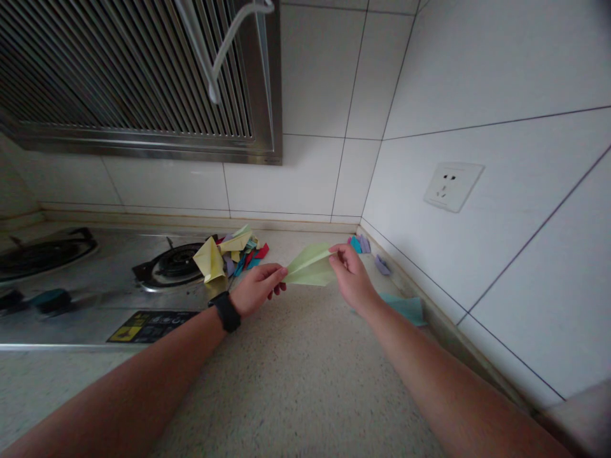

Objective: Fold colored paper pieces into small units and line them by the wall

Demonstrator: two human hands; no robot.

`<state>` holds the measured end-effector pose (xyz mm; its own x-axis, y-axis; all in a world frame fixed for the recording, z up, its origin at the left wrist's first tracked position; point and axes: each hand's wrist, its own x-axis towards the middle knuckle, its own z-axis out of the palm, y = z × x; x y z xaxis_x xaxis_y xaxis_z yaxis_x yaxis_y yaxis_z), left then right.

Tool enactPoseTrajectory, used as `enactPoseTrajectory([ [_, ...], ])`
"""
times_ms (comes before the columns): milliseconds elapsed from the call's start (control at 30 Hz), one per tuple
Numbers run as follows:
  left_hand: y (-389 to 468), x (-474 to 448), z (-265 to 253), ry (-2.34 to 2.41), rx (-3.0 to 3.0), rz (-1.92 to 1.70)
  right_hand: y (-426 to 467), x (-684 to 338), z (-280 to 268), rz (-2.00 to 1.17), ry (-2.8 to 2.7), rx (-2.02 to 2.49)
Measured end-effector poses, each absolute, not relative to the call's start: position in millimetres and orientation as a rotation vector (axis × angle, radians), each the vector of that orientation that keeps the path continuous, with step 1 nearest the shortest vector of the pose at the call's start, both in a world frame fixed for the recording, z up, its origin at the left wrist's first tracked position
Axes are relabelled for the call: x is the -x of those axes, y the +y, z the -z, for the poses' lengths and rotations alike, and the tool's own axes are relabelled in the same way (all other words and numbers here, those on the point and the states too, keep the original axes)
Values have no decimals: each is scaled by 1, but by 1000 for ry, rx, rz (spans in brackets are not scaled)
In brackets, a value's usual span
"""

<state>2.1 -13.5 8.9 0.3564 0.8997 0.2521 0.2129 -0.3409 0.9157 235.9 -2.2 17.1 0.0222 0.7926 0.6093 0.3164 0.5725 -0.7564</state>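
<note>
A pale green sheet of paper (309, 266), creased along its length, is stretched between my two hands above the speckled countertop. My left hand (258, 287) pinches its left tip between thumb and fingers. At the sheet's upper right edge, my right hand (351, 275) grips it with thumb and forefinger. Left of my left hand lies a pile of folded papers (237, 249) in yellow, red, blue and purple, partly over the stove's edge. Beneath my right forearm a light blue sheet of paper (405, 310) rests on the counter, partly hidden.
A gas stove (109, 280) with black burners is on the left, under a metal range hood (143, 149). Small folded papers (360, 244) lie by the right corner, with a purple piece (382, 265) nearby. A wall socket (453, 186) is on the tiled right wall.
</note>
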Motion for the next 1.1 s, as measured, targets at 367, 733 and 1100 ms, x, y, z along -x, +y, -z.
enactPoseTrajectory([
  [367, -15, -2, -11, 1070, -1859, -1045, -3, -238, -17, -428, -1621, 996],
  [733, -14, -3, -11, 1136, -1908, -1090, -9, -237, -23, -207, -1731, 973],
  [1100, -12, -2, -9, 1181, -1907, -1023, -12, -235, -23, -51, -1780, 973],
])
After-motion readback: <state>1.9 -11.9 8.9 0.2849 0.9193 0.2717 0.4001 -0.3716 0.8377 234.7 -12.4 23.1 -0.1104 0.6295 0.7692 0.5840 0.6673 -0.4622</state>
